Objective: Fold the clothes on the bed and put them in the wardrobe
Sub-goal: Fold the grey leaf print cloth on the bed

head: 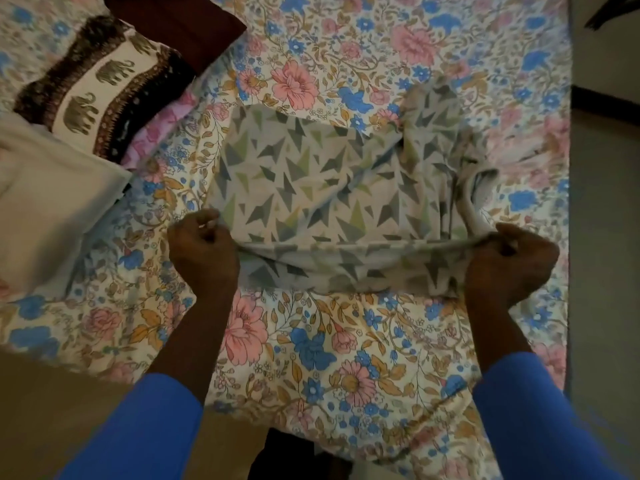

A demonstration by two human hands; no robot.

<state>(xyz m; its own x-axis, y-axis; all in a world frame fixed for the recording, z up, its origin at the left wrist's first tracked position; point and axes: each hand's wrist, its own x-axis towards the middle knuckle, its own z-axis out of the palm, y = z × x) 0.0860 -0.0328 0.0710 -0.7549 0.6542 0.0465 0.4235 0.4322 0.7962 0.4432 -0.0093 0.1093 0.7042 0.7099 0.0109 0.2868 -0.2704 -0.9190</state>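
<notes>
I pinch the near edge of the triangle-print garment (311, 178) in my left hand (202, 252) and right hand (507, 263), its far part on the bed (346, 358); folding is mid-way, and no wardrobe is in sight

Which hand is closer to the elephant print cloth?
Left. The left hand grips the triangle-print garment below-right of the elephant print cloth; the right hand grips its far end, farther right.

no readable text, labels, numbers, signs
</notes>
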